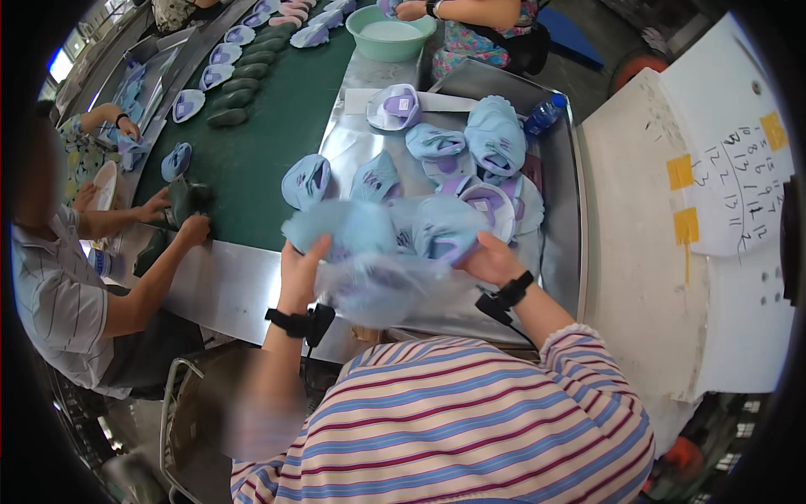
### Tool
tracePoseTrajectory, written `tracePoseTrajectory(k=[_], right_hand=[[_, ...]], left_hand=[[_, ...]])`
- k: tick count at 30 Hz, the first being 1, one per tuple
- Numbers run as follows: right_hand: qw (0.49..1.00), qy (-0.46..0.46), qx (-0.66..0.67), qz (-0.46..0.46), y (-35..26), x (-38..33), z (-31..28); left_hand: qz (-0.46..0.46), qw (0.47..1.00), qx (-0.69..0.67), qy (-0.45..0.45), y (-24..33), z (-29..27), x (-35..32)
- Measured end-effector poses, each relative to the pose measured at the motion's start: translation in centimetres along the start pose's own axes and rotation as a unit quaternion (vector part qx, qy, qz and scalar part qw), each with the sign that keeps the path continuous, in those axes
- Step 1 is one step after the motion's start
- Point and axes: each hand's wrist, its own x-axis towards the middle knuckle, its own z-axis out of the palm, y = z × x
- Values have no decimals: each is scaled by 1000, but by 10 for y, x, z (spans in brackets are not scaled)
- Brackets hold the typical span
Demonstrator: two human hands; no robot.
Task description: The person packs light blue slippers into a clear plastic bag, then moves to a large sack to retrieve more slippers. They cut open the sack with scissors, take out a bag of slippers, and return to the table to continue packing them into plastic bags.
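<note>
My left hand (300, 273) is closed on the near edge of a light blue shoe upper (344, 228), which motion blurs. Opposite it, my right hand (495, 260) grips another light blue upper (441, 231) with a lilac edge. The two pieces meet between my hands. Below them hangs a pale, see-through smear (374, 290); whether it is plastic film or motion blur I cannot make out. Just beyond lie a blue upper (306, 181) on the left and a second blue upper (375, 176) beside it.
A metal tray (579, 252) holds several uppers and a blue-capped bottle (546, 113). Left of it, a green conveyor belt (277, 109) carries rows of uppers and dark shoe lasts (243, 84). A co-worker's hands (189, 218) hold a dark last. A green basin (390, 38) stands far off.
</note>
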Motion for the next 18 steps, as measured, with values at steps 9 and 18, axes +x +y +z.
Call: tracePoseTrajectory(k=[9, 18], right_hand=[[620, -153, -768, 41, -9, 2, 20], [470, -274, -833, 99, 46, -14, 25]], left_hand=[[136, 964, 192, 126, -6, -1, -9], [-50, 979, -155, 122, -21, -17, 18]])
